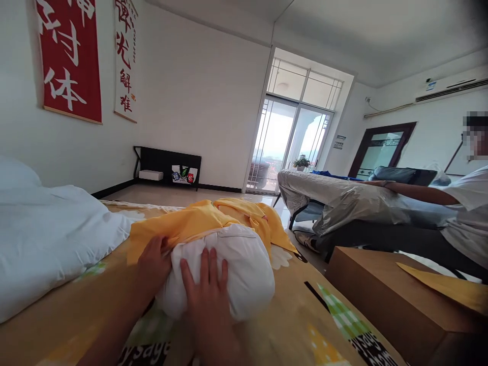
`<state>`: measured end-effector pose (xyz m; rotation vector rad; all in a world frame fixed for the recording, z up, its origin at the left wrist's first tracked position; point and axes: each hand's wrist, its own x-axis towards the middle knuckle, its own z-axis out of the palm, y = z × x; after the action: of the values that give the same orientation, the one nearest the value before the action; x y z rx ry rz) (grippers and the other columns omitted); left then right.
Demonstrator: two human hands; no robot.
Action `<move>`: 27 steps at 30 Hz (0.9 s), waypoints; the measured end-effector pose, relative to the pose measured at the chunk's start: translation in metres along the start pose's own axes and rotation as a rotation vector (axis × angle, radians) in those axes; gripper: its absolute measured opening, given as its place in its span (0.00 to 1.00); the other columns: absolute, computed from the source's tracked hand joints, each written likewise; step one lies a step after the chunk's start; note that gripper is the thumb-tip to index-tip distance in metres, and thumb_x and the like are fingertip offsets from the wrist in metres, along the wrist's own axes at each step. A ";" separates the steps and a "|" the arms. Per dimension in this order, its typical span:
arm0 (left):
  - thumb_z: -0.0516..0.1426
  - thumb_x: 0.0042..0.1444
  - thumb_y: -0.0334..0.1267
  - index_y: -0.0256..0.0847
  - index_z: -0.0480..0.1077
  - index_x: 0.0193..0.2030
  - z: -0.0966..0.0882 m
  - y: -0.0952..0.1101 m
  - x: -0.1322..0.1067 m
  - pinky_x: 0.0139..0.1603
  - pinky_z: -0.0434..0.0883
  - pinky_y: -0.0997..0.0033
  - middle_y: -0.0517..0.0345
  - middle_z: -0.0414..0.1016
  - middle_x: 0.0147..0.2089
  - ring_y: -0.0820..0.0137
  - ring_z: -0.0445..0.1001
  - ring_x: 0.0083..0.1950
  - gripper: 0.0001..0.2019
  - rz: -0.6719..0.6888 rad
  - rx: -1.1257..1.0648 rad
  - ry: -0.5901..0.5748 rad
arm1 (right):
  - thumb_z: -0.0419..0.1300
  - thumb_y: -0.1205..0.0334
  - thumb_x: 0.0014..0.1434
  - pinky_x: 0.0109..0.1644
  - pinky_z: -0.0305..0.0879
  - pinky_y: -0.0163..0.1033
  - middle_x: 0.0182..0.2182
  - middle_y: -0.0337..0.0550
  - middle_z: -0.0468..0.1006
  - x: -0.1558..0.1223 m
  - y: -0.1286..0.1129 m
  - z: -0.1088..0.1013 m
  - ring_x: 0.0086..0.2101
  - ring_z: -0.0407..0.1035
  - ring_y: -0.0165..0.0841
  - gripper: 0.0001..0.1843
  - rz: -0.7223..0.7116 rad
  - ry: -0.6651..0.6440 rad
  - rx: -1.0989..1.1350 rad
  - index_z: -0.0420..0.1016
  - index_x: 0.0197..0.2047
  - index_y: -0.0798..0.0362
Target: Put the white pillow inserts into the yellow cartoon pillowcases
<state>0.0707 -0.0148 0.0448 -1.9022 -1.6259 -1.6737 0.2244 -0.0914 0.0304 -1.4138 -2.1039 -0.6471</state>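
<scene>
A white pillow (248,272) lies on the bed in front of me, its far end tucked into a yellow pillowcase (186,221). My right hand (208,292) rests on top of the pillow, fingers spread and pressing into the white cloth. At the pillow's left side, my left hand (153,267) is closed on the edge of the pillowcase, its fingertips partly hidden by the fabric. Loose yellow cloth spreads out beyond the pillow. Beneath everything is a patterned tan bed sheet (290,305) with green checks and printed letters.
A puffy white quilt (49,239) fills the left side of the bed. To the right stands a cardboard box (385,290) with yellow cloth (446,284) on it. Beyond it, another person (467,198) sits by a plastic-covered table (343,198). A low black shelf (168,157) stands against the wall.
</scene>
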 end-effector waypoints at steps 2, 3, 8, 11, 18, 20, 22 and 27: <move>0.50 0.52 0.41 0.42 0.65 0.38 0.002 -0.004 0.002 0.39 0.69 0.66 0.52 0.75 0.37 0.62 0.73 0.40 0.09 -0.069 0.022 -0.085 | 0.70 0.48 0.47 0.61 0.49 0.68 0.66 0.60 0.57 0.009 0.008 0.002 0.64 0.49 0.59 0.48 -0.057 -0.041 0.036 0.56 0.68 0.40; 0.49 0.52 0.40 0.42 0.65 0.36 0.002 -0.005 0.002 0.39 0.68 0.66 0.52 0.75 0.37 0.62 0.74 0.39 0.08 -0.092 0.049 -0.128 | 0.70 0.48 0.46 0.62 0.50 0.67 0.66 0.60 0.56 0.010 0.009 0.001 0.64 0.49 0.58 0.49 -0.064 -0.042 0.043 0.55 0.68 0.41; 0.49 0.55 0.37 0.41 0.65 0.37 -0.004 -0.002 0.002 0.35 0.66 0.67 0.52 0.75 0.37 0.61 0.74 0.38 0.06 -0.206 0.169 -0.246 | 0.62 0.56 0.58 0.64 0.49 0.62 0.65 0.50 0.61 -0.027 -0.008 -0.001 0.64 0.52 0.50 0.29 -0.017 0.122 0.011 0.65 0.62 0.35; 0.50 0.54 0.34 0.40 0.64 0.41 -0.006 -0.003 0.000 0.37 0.67 0.67 0.50 0.75 0.39 0.61 0.74 0.41 0.08 -0.206 0.189 -0.206 | 0.59 0.58 0.61 0.64 0.48 0.62 0.62 0.46 0.65 -0.050 -0.018 0.005 0.63 0.55 0.47 0.23 -0.043 0.165 0.019 0.68 0.59 0.33; 0.51 0.51 0.29 0.42 0.65 0.33 0.003 -0.015 -0.009 0.38 0.66 0.65 0.53 0.76 0.32 0.60 0.73 0.37 0.05 -0.007 0.275 -0.009 | 0.61 0.59 0.60 0.61 0.58 0.48 0.64 0.47 0.62 -0.005 -0.002 0.034 0.61 0.60 0.42 0.33 -0.128 -0.015 0.064 0.59 0.66 0.35; 0.51 0.51 0.28 0.41 0.66 0.32 0.002 -0.016 -0.009 0.41 0.66 0.64 0.53 0.76 0.31 0.61 0.73 0.36 0.05 0.130 0.288 0.085 | 0.65 0.58 0.55 0.60 0.58 0.46 0.64 0.49 0.62 0.004 0.006 0.040 0.61 0.60 0.42 0.40 -0.138 -0.032 0.071 0.55 0.68 0.37; 0.51 0.51 0.26 0.40 0.67 0.33 -0.002 -0.016 -0.007 0.43 0.65 0.63 0.54 0.76 0.31 0.63 0.73 0.36 0.08 0.244 0.312 0.172 | 0.68 0.57 0.52 0.61 0.57 0.45 0.65 0.48 0.60 0.006 0.011 0.044 0.62 0.59 0.42 0.44 -0.140 -0.030 0.083 0.55 0.68 0.38; 0.54 0.56 0.29 0.41 0.70 0.35 -0.016 -0.007 -0.001 0.49 0.61 0.58 0.52 0.76 0.35 0.61 0.72 0.41 0.05 0.281 0.411 0.360 | 0.68 0.58 0.52 0.61 0.56 0.46 0.67 0.44 0.55 0.007 0.018 0.040 0.63 0.56 0.42 0.42 -0.082 0.003 0.096 0.56 0.67 0.35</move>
<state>0.0557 -0.0238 0.0463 -1.4522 -1.3573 -1.3454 0.2329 -0.0546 0.0063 -1.2798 -2.1701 -0.5707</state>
